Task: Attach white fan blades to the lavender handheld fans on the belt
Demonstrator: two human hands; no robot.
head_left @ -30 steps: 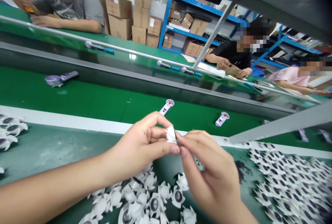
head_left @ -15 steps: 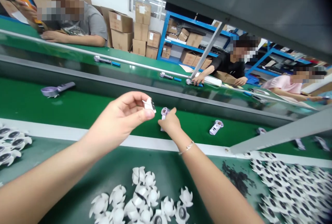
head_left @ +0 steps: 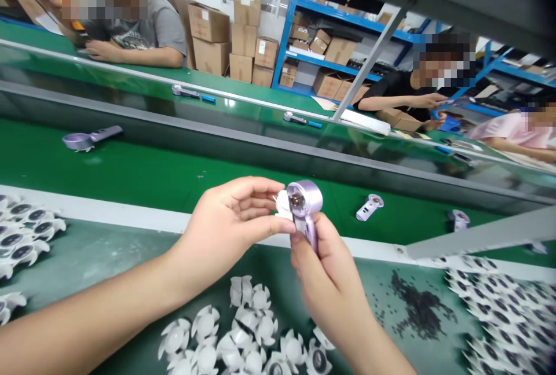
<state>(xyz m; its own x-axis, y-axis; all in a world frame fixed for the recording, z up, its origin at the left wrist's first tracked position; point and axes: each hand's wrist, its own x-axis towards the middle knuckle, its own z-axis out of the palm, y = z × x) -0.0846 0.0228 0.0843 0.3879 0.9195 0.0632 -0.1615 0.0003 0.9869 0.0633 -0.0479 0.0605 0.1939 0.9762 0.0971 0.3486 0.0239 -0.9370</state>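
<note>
Head view: lilac fan body (head_left: 305,208) beside white blade (head_left: 282,206).

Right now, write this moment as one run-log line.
left hand: holds white fan blade | right hand: holds purple fan body | loose blades below

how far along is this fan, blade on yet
Done: the purple fan body is off the belt, in the right hand. In hand: the left hand holds a white blade beside its head, not visibly seated. Left: seating it; more bodies lie on the belt.
</note>
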